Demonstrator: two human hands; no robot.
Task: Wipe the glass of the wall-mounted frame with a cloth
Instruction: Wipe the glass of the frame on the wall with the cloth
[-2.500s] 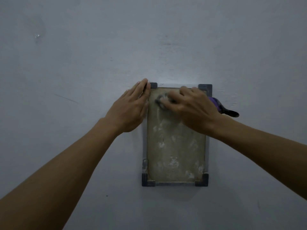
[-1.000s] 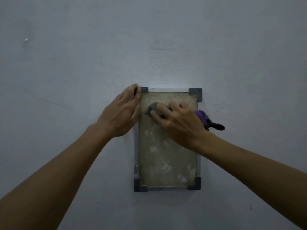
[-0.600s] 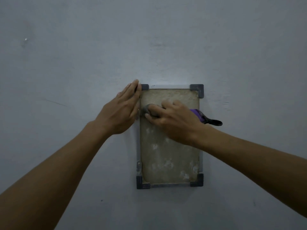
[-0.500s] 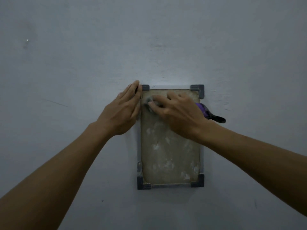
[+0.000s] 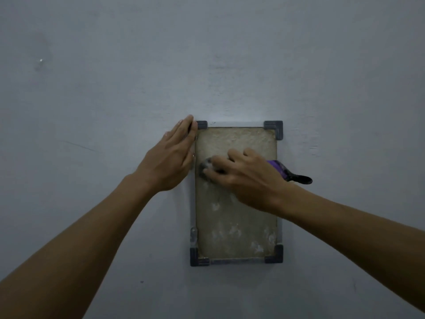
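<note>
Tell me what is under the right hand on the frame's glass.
Under the right hand a small grey wad of cloth pokes out past the fingertips, pressed on the smeared glass. A purple-and-black object sticks out behind the wrist. The rest is covered.

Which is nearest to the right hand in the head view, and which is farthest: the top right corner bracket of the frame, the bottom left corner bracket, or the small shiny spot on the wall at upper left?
From the right hand, which presses the cloth:
1. Top right corner bracket, just above the hand.
2. Bottom left corner bracket, below and leftward.
3. Shiny spot on the wall, far upper left.
</note>
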